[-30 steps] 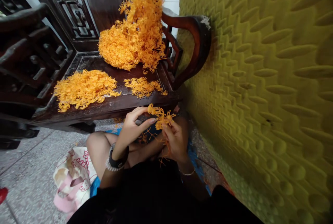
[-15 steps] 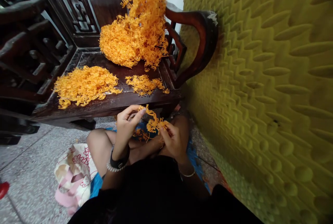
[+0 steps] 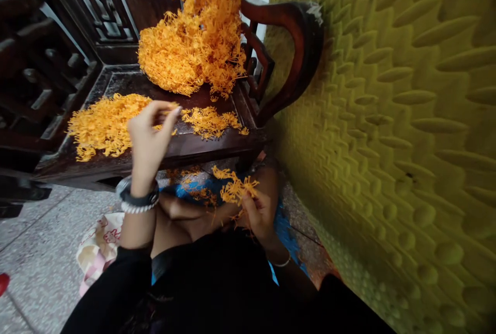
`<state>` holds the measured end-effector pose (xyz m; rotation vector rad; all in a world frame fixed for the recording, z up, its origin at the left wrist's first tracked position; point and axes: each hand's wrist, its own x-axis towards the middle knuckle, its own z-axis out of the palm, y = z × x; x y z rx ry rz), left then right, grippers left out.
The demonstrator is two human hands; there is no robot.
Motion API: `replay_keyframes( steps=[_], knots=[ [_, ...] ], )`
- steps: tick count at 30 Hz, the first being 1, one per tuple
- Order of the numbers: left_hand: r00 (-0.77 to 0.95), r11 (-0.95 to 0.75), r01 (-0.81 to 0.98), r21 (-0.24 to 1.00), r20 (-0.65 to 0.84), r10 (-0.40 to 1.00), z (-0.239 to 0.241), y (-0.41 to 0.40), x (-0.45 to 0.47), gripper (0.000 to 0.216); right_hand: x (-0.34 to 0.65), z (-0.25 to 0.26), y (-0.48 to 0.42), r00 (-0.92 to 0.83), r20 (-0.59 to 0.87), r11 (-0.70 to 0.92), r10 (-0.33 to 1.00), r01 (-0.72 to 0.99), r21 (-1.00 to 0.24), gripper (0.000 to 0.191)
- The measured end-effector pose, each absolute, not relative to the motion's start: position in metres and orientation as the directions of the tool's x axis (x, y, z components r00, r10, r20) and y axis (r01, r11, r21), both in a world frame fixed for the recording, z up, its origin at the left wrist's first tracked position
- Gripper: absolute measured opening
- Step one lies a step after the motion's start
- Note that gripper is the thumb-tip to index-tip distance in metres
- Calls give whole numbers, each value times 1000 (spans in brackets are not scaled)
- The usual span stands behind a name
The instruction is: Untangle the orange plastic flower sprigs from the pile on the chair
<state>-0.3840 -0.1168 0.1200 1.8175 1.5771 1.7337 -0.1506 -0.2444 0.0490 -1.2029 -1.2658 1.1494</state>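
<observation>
My left hand (image 3: pixel 150 135) is raised over the front of the dark wooden chair seat (image 3: pixel 201 142), fingers pinched on a small orange piece I can barely make out, just beside the flat pile of orange plastic bits (image 3: pixel 103 123). My right hand (image 3: pixel 260 210) stays low over my lap, closed on a tangled cluster of orange plastic sprigs (image 3: pixel 234 187). A smaller orange heap (image 3: pixel 211 121) lies at the seat's middle front. A tall orange mound (image 3: pixel 196 44) fills the back of the seat.
A yellow-green padded wall (image 3: pixel 387 117) stands close on the right. The chair's curved armrest (image 3: pixel 294 49) rises beside it. A white and pink bag (image 3: pixel 98 248) lies on the speckled floor at left, a blue mat (image 3: pixel 194 184) under my legs.
My left hand has left the cluster and risen up and left to the seat beside the flat pile. My right hand still holds the cluster low.
</observation>
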Motion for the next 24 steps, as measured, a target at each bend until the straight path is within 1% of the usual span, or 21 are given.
replay_keyframes(
  steps=[2,4,5,7,10,12,14,16,18,20,21,22,24],
  knots=[
    [-45,-358,727,586,562,826,112,-94,-366,26,-149,47,-235,66,68,66,995,28,-997,45],
    [51,-322,827,460,510,859,102,-71,-352,31,-147,45,-228,105,73,74,992,-5,-997,44],
    [84,-316,850,421,484,871,98,-62,-347,30,-146,44,-225,115,72,75,991,-21,-997,44],
    [134,-313,873,375,432,892,91,-48,-343,26,-145,44,-222,137,70,77,988,-51,-996,42],
    [156,-297,892,340,386,909,85,-37,-345,20,-141,43,-218,164,62,76,984,-79,-994,40],
    [161,-312,877,366,387,908,84,-37,-347,18,-139,42,-216,174,62,76,983,-73,-994,38],
    [151,-346,837,424,429,891,86,-44,-347,21,-138,42,-214,183,72,83,980,-51,-995,38],
    [121,-409,755,512,505,855,92,-59,-344,27,-139,45,-213,193,94,99,977,-19,-995,38],
    [122,-480,587,652,515,848,99,-82,-339,39,-141,50,-213,192,134,130,972,36,-991,38],
    [207,-479,362,800,432,878,104,-109,-334,55,-143,56,-214,174,181,162,968,115,-980,36],
    [261,-445,282,850,378,888,105,-123,-332,58,-145,59,-214,158,202,178,967,153,-972,35],
    [302,-404,243,882,327,896,105,-134,-330,55,-146,60,-214,144,224,197,964,184,-963,34],
    [349,-343,249,906,247,904,102,-151,-328,42,-148,62,-214,122,271,240,955,221,-945,32]
  ],
)
